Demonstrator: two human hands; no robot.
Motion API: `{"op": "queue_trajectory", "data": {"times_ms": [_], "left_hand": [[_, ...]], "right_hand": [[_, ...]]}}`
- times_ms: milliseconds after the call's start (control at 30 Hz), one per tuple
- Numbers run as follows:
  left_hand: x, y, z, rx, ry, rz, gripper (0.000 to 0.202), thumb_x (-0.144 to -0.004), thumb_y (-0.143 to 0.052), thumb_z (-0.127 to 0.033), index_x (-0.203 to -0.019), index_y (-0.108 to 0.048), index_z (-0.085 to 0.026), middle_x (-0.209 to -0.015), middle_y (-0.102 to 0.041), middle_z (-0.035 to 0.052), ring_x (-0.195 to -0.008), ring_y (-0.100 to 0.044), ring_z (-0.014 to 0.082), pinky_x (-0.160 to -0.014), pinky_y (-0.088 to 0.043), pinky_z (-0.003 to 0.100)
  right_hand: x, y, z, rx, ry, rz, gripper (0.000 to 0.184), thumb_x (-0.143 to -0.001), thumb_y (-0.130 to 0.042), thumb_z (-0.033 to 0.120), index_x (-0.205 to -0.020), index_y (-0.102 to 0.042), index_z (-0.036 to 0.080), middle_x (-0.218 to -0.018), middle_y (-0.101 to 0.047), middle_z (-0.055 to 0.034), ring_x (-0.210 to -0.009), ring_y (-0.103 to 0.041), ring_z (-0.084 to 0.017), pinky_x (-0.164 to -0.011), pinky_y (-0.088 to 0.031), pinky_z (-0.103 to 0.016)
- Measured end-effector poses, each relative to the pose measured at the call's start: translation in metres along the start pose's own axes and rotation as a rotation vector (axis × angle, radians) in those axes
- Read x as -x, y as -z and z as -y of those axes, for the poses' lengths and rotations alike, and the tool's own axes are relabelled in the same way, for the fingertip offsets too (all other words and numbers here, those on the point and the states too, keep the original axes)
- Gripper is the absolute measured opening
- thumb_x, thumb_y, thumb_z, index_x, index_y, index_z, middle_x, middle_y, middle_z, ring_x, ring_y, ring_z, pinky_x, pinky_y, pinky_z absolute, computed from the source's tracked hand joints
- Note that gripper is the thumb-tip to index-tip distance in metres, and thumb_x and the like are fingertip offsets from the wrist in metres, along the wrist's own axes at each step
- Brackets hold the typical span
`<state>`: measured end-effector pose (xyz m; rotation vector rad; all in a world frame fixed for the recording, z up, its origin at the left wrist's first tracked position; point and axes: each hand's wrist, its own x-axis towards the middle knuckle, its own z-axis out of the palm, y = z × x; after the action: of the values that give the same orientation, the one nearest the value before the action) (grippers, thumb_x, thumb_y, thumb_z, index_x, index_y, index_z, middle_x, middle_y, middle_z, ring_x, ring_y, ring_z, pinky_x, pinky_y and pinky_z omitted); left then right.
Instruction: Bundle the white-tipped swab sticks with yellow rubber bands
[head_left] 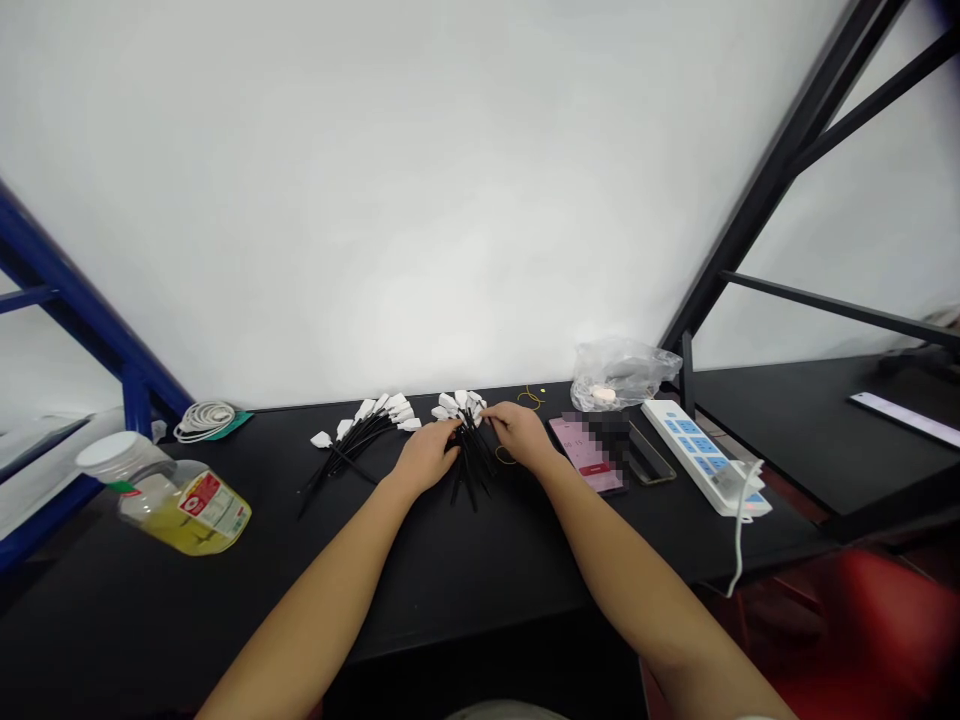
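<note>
On the black table (465,570), both my hands meet at a bunch of thin black sticks with white tips (466,430). My left hand (427,455) grips the bunch from the left with curled fingers. From the right, my right hand (517,432) pinches the sticks near their white ends. A second, spread pile of the same white-tipped sticks (364,428) lies to the left, untouched. A thin yellow rubber band (532,397) lies just behind my right hand.
A plastic bottle of yellow liquid (169,495) lies at the left. A coiled white cable (204,418) sits at the back left. A phone (589,450), a white power strip (705,455) and a clear plastic bag (622,372) are on the right. Blue (75,310) and black (787,150) frames flank the table.
</note>
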<state>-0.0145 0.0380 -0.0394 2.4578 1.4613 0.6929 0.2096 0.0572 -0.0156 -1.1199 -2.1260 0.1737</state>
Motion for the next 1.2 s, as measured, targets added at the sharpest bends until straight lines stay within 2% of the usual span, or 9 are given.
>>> {"op": "queue_trajectory", "data": {"times_ms": [133, 233, 367, 433, 567, 700, 800, 1000, 1200], "left_hand": [[-0.001, -0.007, -0.001, 0.053, -0.091, 0.038, 0.054, -0.091, -0.053, -0.02, -0.145, -0.047, -0.017, -0.142, -0.058, 0.0142, -0.13, -0.055, 0.0275, -0.11, -0.043, 0.042], [-0.004, -0.006, 0.0, 0.145, -0.109, 0.034, 0.05, -0.091, -0.05, -0.019, -0.141, -0.052, -0.017, -0.14, -0.061, 0.0118, -0.129, -0.057, 0.0244, -0.11, -0.044, 0.039], [-0.002, 0.013, 0.003, 0.213, 0.117, -0.316, 0.032, -0.097, -0.043, -0.027, -0.116, -0.068, -0.02, -0.108, -0.075, 0.0084, -0.102, -0.069, 0.023, -0.096, -0.052, 0.038], [0.001, 0.025, 0.002, 0.253, 0.09, -0.475, 0.034, -0.099, -0.042, -0.033, -0.116, -0.067, -0.018, -0.108, -0.073, 0.0097, -0.102, -0.068, 0.023, -0.095, -0.051, 0.038], [0.005, 0.035, -0.009, 0.269, -0.147, -0.271, 0.036, -0.098, -0.047, -0.039, -0.119, -0.067, -0.018, -0.11, -0.073, 0.0099, -0.104, -0.066, 0.023, -0.094, -0.05, 0.035], [0.003, 0.029, -0.017, 0.187, -0.127, -0.083, 0.029, -0.098, -0.047, -0.036, -0.102, -0.072, -0.022, -0.095, -0.075, 0.006, -0.087, -0.068, 0.0206, -0.081, -0.05, 0.031], [0.001, 0.023, -0.012, 0.167, -0.083, -0.109, 0.026, -0.097, -0.048, -0.034, -0.097, -0.072, -0.022, -0.091, -0.074, 0.0048, -0.084, -0.067, 0.0198, -0.079, -0.049, 0.029], [-0.002, 0.013, 0.013, 0.288, 0.151, -0.287, 0.03, -0.097, -0.049, -0.04, -0.107, -0.07, -0.022, -0.095, -0.076, 0.0042, -0.083, -0.069, 0.0197, -0.077, -0.05, 0.029], [-0.004, 0.004, 0.022, 0.326, 0.188, -0.283, 0.029, -0.096, -0.049, -0.038, -0.108, -0.07, -0.021, -0.097, -0.076, 0.0052, -0.083, -0.07, 0.0197, -0.078, -0.052, 0.031]], "right_hand": [[-0.001, 0.013, 0.015, -0.148, 0.031, -0.373, 0.022, -0.097, -0.054, 0.024, -0.106, -0.074, 0.021, -0.099, -0.076, -0.0072, -0.091, -0.071, -0.019, -0.087, -0.055, -0.032], [0.003, 0.021, 0.034, -0.247, 0.024, -0.497, 0.023, -0.098, -0.053, 0.028, -0.109, -0.073, 0.023, -0.103, -0.075, -0.0076, -0.091, -0.071, -0.02, -0.086, -0.056, -0.034], [0.009, 0.017, 0.055, -0.276, 0.063, -0.326, 0.024, -0.099, -0.053, 0.03, -0.11, -0.073, 0.024, -0.102, -0.075, -0.0072, -0.094, -0.07, -0.02, -0.089, -0.056, -0.034], [0.011, 0.01, 0.06, -0.291, 0.085, -0.213, 0.024, -0.099, -0.053, 0.031, -0.111, -0.072, 0.024, -0.102, -0.075, -0.007, -0.095, -0.07, -0.02, -0.089, -0.055, -0.034], [0.011, -0.003, 0.06, -0.319, 0.101, -0.096, 0.026, -0.099, -0.051, 0.028, -0.116, -0.071, 0.024, -0.11, -0.075, -0.0069, -0.101, -0.07, -0.019, -0.093, -0.053, -0.033], [0.005, 0.0, 0.048, -0.263, -0.038, -0.089, 0.019, -0.096, -0.057, 0.027, -0.101, -0.074, 0.021, -0.106, -0.075, -0.007, -0.091, -0.07, -0.018, -0.086, -0.053, -0.03], [0.0, 0.01, 0.036, -0.146, -0.102, -0.063, 0.02, -0.093, -0.061, 0.028, -0.109, -0.072, 0.021, -0.111, -0.073, -0.0068, -0.084, -0.068, -0.017, -0.08, -0.052, -0.028], [-0.002, 0.022, 0.016, 0.27, -0.365, 0.103, 0.035, -0.092, -0.063, 0.035, -0.125, -0.065, 0.024, -0.125, -0.063, -0.0097, -0.1, -0.066, -0.024, -0.082, -0.049, -0.031], [-0.002, 0.022, 0.009, 0.302, -0.407, 0.285, 0.017, -0.093, -0.061, 0.032, -0.1, -0.073, 0.023, -0.102, -0.071, -0.0087, -0.092, -0.067, -0.024, -0.077, -0.047, -0.03]]}}
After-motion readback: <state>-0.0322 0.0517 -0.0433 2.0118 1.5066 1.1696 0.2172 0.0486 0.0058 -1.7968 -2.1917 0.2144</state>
